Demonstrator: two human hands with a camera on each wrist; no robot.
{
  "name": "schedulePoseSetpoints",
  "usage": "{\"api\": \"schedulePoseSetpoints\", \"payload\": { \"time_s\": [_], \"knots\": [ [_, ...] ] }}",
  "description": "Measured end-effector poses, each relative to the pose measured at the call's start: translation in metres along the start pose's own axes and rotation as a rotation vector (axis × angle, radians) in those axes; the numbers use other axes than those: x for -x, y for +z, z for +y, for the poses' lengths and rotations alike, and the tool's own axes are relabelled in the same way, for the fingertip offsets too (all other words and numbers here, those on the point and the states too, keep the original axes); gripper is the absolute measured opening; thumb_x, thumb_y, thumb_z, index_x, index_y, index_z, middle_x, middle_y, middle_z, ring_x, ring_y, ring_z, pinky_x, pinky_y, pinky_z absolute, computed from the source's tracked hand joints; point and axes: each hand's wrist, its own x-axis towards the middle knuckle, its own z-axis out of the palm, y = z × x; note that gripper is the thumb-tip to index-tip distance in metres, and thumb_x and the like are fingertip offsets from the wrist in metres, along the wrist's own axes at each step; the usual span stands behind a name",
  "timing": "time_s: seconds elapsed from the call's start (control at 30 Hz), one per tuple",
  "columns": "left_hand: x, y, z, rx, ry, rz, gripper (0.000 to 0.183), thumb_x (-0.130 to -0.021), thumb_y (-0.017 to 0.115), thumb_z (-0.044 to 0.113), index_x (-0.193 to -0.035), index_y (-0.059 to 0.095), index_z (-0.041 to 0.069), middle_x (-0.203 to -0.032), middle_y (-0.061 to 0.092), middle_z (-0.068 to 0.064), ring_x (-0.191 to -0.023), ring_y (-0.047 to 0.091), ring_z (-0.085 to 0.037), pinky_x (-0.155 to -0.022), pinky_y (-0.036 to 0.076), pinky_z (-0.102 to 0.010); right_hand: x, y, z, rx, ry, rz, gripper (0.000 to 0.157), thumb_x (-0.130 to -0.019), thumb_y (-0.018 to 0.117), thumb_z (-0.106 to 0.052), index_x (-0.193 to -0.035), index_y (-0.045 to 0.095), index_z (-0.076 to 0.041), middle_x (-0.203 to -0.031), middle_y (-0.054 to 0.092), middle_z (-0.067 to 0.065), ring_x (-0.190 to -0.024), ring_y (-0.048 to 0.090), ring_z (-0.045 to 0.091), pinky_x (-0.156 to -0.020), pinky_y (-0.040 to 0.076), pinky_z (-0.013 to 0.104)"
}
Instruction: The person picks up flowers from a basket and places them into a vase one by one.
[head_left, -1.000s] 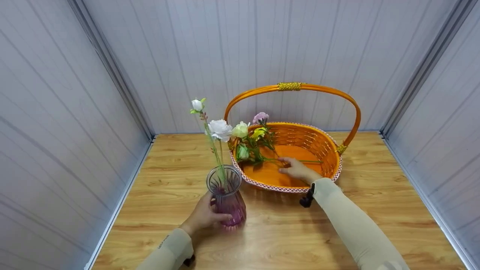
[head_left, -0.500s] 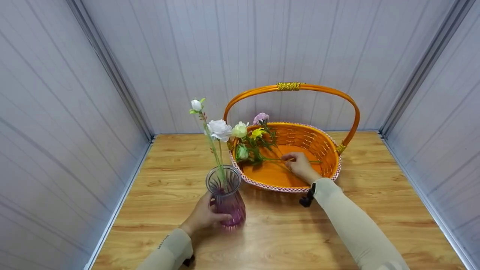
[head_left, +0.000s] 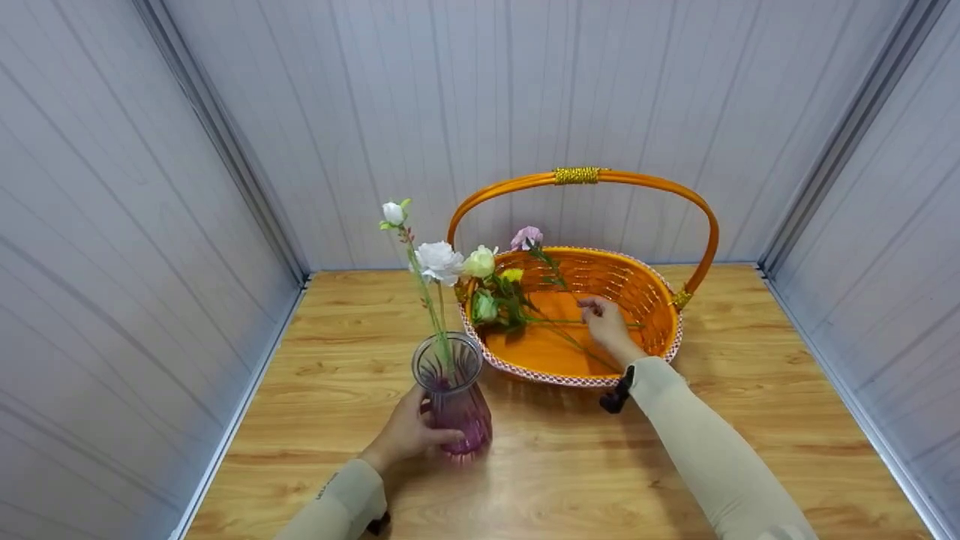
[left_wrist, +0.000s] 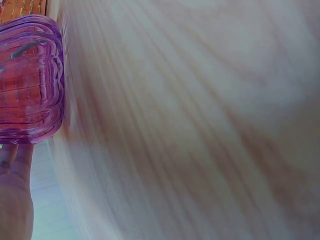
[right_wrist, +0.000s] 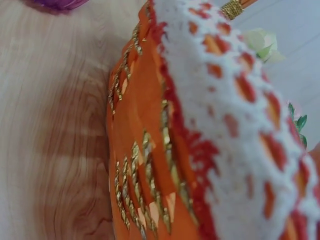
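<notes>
Left grip [head_left: 409, 429] holds the vase [head_left: 466, 424], right grip [head_left: 607, 326] pinches the pink flower [head_left: 527, 238]; picking stage, I'd guess, next needs lifting out.

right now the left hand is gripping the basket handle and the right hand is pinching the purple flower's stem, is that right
Not quite: in the head view the left hand grips the vase, not the basket handle. The right hand does pinch the stem of the purple flower.
</notes>
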Motion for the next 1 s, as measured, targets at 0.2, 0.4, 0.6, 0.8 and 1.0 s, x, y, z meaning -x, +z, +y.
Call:
{"api": "schedulePoseSetpoints", "payload": {
  "time_s": [0.2,0.4,0.6,0.8,1.0],
  "knots": [
    [0.000,0.000,0.003,-0.001,0.002,0.005,0.106,-0.077,0.101,0.024,-0.163,0.040,0.017,-0.165,0.050,-0.016,-0.149,0.052,-0.045,-0.123,0.047,-0.062,-0.002,-0.004,-0.002,-0.090,-0.020,0.075,0.022,-0.114,0.049,-0.003,-0.125,0.066,0.005,-0.093,0.067,0.010,-0.081,0.059,0.011,-0.070,0.046,0.022],
    [0.000,0.000,0.003,-0.004,-0.005,0.010,0.107,-0.077,0.101,0.025,-0.164,0.039,0.018,-0.165,0.051,-0.015,-0.149,0.052,-0.044,-0.123,0.047,-0.062,-0.002,-0.005,-0.002,-0.147,-0.041,0.107,0.020,-0.113,0.051,-0.002,-0.123,0.067,0.005,-0.090,0.067,0.007,-0.080,0.059,0.008,-0.074,0.051,0.026],
    [0.000,0.001,0.004,0.006,-0.002,0.003,0.107,-0.077,0.101,0.024,-0.164,0.040,0.017,-0.163,0.052,-0.017,-0.148,0.053,-0.046,-0.121,0.049,-0.062,0.000,-0.007,-0.007,-0.179,-0.011,0.103,0.020,-0.113,0.052,-0.003,-0.124,0.065,0.007,-0.088,0.065,0.001,-0.080,0.060,0.007,-0.075,0.051,0.024],
    [0.000,0.000,0.004,0.014,0.001,-0.004,0.106,-0.078,0.101,0.025,-0.164,0.039,0.018,-0.162,0.052,-0.018,-0.146,0.054,-0.048,-0.118,0.051,-0.062,0.002,-0.010,-0.016,-0.280,0.077,0.080,0.016,-0.114,0.050,-0.006,-0.119,0.063,0.002,-0.091,0.063,-0.005,-0.079,0.058,0.009,-0.068,0.049,0.021],
    [0.001,0.000,0.004,0.005,0.014,-0.002,0.105,-0.079,0.100,0.025,-0.164,0.040,0.017,-0.162,0.052,-0.019,-0.146,0.055,-0.048,-0.118,0.051,-0.062,0.004,-0.011,-0.023,-0.383,0.134,0.056,0.017,-0.113,0.047,-0.005,-0.119,0.062,0.001,-0.088,0.063,-0.003,-0.069,0.052,0.009,-0.061,0.042,0.023]
  ]
}}
